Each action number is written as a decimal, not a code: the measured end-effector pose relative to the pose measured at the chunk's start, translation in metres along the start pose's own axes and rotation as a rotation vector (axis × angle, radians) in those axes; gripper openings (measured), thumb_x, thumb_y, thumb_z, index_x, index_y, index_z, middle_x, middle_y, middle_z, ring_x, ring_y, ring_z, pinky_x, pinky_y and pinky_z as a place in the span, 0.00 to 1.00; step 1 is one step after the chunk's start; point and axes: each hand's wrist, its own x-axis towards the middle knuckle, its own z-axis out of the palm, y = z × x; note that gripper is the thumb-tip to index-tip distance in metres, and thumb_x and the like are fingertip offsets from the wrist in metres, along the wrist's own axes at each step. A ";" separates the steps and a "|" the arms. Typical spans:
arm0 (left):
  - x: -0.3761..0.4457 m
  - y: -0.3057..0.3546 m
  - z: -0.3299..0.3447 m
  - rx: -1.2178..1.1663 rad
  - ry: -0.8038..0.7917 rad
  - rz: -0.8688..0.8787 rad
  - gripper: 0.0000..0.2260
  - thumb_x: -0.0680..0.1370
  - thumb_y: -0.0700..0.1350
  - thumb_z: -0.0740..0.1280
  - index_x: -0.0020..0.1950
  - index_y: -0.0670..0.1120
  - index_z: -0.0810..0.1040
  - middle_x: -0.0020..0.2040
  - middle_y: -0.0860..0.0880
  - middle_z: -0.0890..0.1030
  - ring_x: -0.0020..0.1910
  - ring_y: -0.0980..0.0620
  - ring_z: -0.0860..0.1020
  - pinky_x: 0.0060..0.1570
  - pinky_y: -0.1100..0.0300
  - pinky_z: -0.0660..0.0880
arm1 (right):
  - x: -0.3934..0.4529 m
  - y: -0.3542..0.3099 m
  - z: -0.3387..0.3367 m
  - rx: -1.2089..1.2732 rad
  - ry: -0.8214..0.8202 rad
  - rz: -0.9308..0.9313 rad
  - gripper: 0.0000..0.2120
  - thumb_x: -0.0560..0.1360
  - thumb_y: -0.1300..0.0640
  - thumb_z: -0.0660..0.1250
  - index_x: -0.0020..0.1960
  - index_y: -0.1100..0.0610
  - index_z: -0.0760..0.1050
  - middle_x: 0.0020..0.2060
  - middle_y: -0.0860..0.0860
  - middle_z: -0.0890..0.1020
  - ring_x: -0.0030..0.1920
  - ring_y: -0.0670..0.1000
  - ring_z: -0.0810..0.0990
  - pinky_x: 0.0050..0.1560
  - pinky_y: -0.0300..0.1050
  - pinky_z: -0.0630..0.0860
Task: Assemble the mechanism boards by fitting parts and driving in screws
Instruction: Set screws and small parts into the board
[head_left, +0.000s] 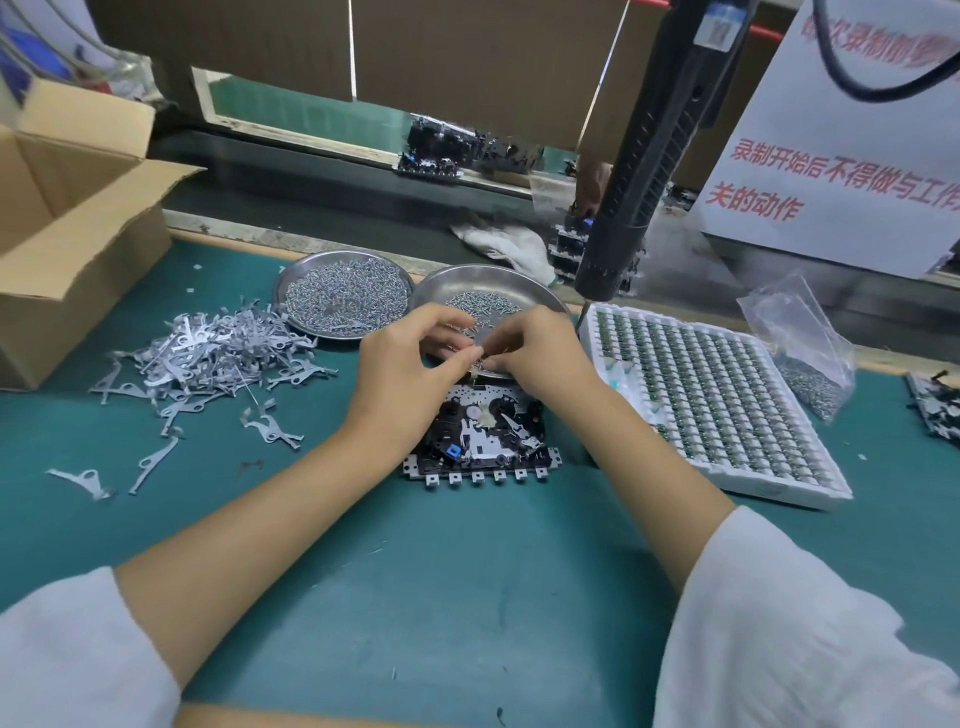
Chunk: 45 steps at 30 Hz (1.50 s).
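Part-fitting step: left hand and right hand pinch together on a small metal part, probably a lever, above the mechanism board. Next: seat it, then screw.

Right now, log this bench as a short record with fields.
surface: green mat
work piece: mechanism board in the middle, below both hands
left hand: pinching a small part, too small to tell which
right hand: pinching the same small part
screws: two metal dishes behind the hands
left of board: pile of flat metal levers
right of board: white parts tray
overhead: hanging screwdriver
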 end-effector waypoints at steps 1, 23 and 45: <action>0.000 0.000 0.000 0.002 -0.002 0.000 0.09 0.71 0.37 0.74 0.50 0.44 0.81 0.38 0.54 0.81 0.38 0.60 0.79 0.41 0.77 0.69 | 0.002 -0.001 -0.001 -0.025 0.003 0.003 0.09 0.72 0.65 0.71 0.52 0.61 0.82 0.48 0.56 0.84 0.41 0.44 0.77 0.41 0.32 0.71; -0.001 -0.002 0.002 -0.028 -0.038 -0.019 0.10 0.71 0.37 0.74 0.49 0.48 0.80 0.39 0.54 0.82 0.38 0.59 0.80 0.42 0.75 0.71 | -0.007 0.008 -0.005 0.275 0.263 -0.003 0.07 0.72 0.66 0.69 0.48 0.58 0.82 0.38 0.48 0.80 0.37 0.41 0.77 0.38 0.24 0.72; -0.017 0.011 0.011 -0.105 -0.114 0.196 0.13 0.69 0.45 0.75 0.52 0.50 0.79 0.42 0.59 0.83 0.45 0.63 0.81 0.50 0.68 0.75 | -0.071 0.021 -0.009 1.347 0.078 0.078 0.10 0.63 0.65 0.72 0.44 0.62 0.79 0.33 0.53 0.84 0.36 0.47 0.83 0.39 0.34 0.78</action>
